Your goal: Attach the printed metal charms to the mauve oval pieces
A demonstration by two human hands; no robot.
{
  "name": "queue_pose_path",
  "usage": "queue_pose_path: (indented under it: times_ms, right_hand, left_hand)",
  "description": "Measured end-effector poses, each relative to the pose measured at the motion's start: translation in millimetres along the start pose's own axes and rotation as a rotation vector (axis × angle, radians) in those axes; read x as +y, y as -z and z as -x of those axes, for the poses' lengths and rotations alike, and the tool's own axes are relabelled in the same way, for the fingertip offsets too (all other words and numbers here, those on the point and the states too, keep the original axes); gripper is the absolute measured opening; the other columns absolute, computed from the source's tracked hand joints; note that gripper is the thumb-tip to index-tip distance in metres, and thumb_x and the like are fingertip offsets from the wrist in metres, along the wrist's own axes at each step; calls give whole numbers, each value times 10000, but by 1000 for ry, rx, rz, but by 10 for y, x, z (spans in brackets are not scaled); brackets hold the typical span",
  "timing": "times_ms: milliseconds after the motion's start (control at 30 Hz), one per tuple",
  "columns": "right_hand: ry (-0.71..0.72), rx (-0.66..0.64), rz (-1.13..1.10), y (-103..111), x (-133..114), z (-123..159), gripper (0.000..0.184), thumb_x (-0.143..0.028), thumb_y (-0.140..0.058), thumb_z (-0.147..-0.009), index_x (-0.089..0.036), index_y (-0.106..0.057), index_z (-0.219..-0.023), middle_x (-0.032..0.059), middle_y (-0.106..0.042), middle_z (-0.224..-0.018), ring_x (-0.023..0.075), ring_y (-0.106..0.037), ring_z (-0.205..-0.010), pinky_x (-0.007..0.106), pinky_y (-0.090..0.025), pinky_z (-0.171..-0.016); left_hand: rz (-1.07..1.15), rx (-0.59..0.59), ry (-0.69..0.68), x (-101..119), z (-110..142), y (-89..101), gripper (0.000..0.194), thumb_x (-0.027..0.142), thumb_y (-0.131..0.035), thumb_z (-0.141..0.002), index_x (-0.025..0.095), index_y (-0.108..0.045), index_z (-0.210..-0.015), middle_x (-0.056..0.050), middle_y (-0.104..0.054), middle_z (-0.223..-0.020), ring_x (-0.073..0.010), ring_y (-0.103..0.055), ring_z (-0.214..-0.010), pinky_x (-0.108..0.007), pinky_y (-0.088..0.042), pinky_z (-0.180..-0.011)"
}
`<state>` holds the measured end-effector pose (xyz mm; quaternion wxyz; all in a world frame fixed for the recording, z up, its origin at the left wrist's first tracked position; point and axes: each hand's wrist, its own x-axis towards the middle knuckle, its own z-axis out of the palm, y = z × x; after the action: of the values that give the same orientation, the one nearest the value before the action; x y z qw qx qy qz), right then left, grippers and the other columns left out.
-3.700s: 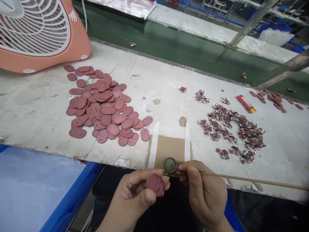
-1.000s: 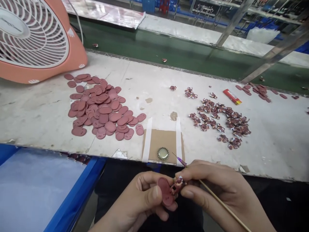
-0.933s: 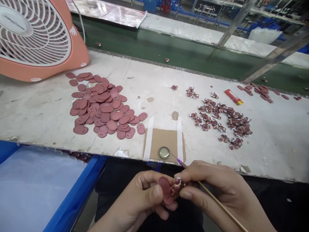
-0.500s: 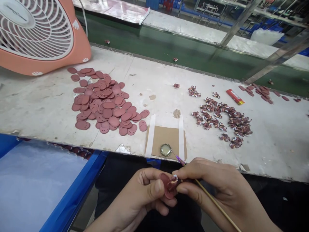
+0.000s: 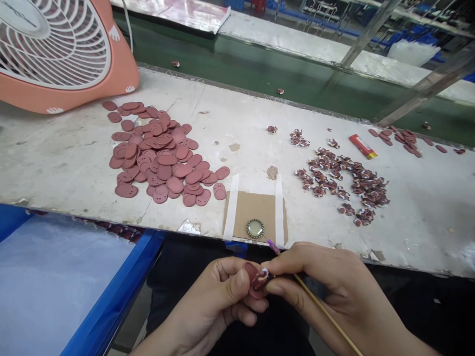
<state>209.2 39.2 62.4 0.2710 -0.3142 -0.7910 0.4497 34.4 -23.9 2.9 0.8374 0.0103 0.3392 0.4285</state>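
Head view: nearer than the desk [image 5: 222, 131], left hand [image 5: 222, 289] pinches an oval base [image 5: 250, 269], right hand [image 5: 326, 279] a figurine [image 5: 261, 280] against it, plus a stick [image 5: 322, 309]; joining seems in hand, next wanting steady pressure.

Nothing legible so far! Dark slanting lettering runs across the round grey hub [image 5: 37, 30] of the salmon-orange plastic fan with a white grille [image 5: 79, 47], too blurred to make out; over on the small red-and-yellow oblong packet [image 5: 362, 146], a pale patch, equally unreadable!
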Motion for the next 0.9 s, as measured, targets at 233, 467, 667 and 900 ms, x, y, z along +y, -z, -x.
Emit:
queue_pose_path:
  times_ms: [233,467,667,900]
  right_hand:
    - [-75,10,-12,-35,22,20,139,-93,-687,-936,-225,-712,-972,-80,-730,-809,50,-691,-686,89,-523,-690]
    - [-49,7,29,-28,56,26,123,-76,-680,-926,-194,-701,-952,-59,-718,-789,67,-681,-669,124,-530,-671]
    - [16,8,48,-49,59,-13,145,-49,-674,-921,-184,-697,-969,-47,-716,-801,76,-676,-679,138,-543,-706]
    - [51,0,69,-39,61,8,83,-116,-643,-952,-189,-681,-960,-39,-712,-795,86,-673,-670,151,-529,-660]
  left_hand:
    - [13,38,-5,-40,-10,47,274,403,-897,-651,156,-802,-719,-1,-701,-631,-67,-666,-557,-103,-528,-479]
    - [25,31,-6,-22,-15,27,252,391,-880,-685,153,-801,-713,5,-690,-646,-56,-660,-567,-94,-508,-487]
    - [81,76,6,-29,-6,30,235,349,-915,-639,153,-797,-690,3,-708,-620,-61,-667,-541,-102,-524,-480]
    - [102,67,14,-25,-5,-16,279,374,-938,-586,152,-803,-689,3,-718,-584,-53,-658,-507,-92,-521,-455]
